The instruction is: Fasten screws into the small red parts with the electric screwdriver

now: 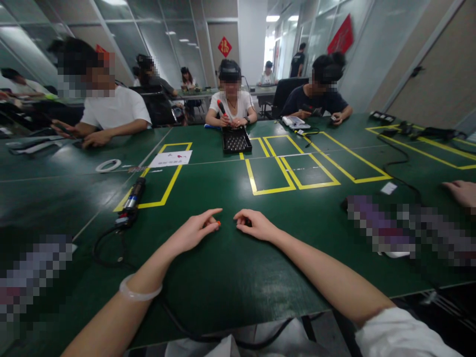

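Note:
Both hands hover over the green table (238, 277), a short gap between them. My left hand (195, 229), with a pale bangle at the wrist, has its index finger pointing forward. Its thumb and the other fingers close on a small orange piece (219, 224), too small to name. Facing it, my right hand (256, 224) is curled, thumb against fingers, around a small dark piece (248, 222) whose kind I cannot make out. Left of my left hand lies a black and silver cylindrical tool (133, 196) with a cable.
Yellow tape rectangles (273, 190) mark the table. A printed sheet (171, 158) and a white ring (108, 165) lie at the left. Across sits a person with a screwdriver (222, 107) over a black tray (237, 144). Another person's hand (461, 192) rests at the right edge.

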{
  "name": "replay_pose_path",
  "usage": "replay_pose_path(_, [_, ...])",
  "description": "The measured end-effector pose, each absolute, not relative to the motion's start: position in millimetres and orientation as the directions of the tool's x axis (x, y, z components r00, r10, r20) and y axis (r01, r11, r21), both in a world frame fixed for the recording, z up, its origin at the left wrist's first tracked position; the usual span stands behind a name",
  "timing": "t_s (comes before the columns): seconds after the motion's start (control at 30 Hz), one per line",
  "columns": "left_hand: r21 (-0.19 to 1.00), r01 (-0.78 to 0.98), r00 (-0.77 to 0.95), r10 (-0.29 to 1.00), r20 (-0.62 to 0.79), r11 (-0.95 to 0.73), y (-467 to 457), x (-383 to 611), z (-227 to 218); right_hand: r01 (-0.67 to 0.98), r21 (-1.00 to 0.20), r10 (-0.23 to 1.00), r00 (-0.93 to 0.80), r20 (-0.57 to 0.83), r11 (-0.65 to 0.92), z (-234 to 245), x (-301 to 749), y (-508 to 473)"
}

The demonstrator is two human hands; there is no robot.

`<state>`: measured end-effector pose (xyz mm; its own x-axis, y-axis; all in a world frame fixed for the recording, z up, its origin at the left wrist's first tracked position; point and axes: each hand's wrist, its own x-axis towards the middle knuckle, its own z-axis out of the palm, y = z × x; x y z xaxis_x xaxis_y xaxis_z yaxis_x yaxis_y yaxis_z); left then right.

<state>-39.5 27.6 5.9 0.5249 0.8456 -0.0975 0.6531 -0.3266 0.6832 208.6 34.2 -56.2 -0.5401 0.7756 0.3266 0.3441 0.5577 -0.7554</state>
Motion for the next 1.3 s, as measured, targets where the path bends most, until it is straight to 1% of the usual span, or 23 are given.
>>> replay_pose_path(0.1, [0.787,0.548,0.613,0.776,-0.145,-0.285,22.2,-12.0,-1.3,0.305,-0.777,0.76,-0.569,0.315,0.55,-57.0,208.9,34.1])
replay_pose_path(0.17, [0.828,0.501,0.627,0.765,-0.146,-0.253,21.5,-4.0,-8.3,0.29,-0.777,0.745,-0.589,0.315,0.558,-56.8,208.9,33.9])
replay_pose_path(0.27, [0.868,0.449,0.628,0.766,-0.138,-0.212,21.9,-2.3,-16.6,0.273,-0.778,0.724,-0.616,0.311,0.566,-55.6,208.7,32.9])
replay_pose_path(0.4, [0.891,0.415,0.608,0.784,-0.122,-0.183,22.1,-4.4,-22.2,0.202,-0.817,0.709,-0.633,0.312,0.539,-53.0,207.3,29.8])
replay_pose_path(0.53, [0.89,0.412,0.592,0.8,-0.097,-0.197,21.5,-2.5,-25.2,0.172,-0.853,0.714,-0.64,0.283,0.493,-49.3,203.7,26.1])
replay_pose_path(0.67, [0.875,0.433,0.558,0.826,-0.072,-0.217,18.8,0.2,-22.2,0.211,-0.881,0.777,-0.585,0.232,0.423,-46.6,201.8,24.9])
replay_pose_path(0.83, [0.795,0.463,0.514,0.849,0.119,-0.392,14.9,0.8,-13.9,0.207,-0.911,0.818,-0.541,0.196,0.355,-46.7,203.4,26.0])
replay_pose_path(0.9, [0.763,0.474,0.522,0.838,0.158,-0.439,13.4,0.7,-12.1,0.195,-0.923,0.827,-0.531,0.187,0.333,-47.1,203.9,26.4])
replay_pose_path(1.1, [0.699,0.527,0.523,0.833,0.181,-0.483,10.2,2.1,-11.5,0.157,-0.94,0.838,-0.515,0.183,0.302,-50.1,204.0,27.4])
replay_pose_path(1.2, [0.717,0.519,0.505,0.844,0.182,-0.465,10.7,2.8,-11.7,0.133,-0.936,0.82,-0.532,0.211,0.327,-51.6,204.0,27.5])
replay_pose_path(1.3, [0.76,0.491,0.486,0.858,0.167,-0.425,11.7,2.8,-12.2,0.151,-0.923,0.811,-0.542,0.223,0.355,-51.0,204.0,27.4])
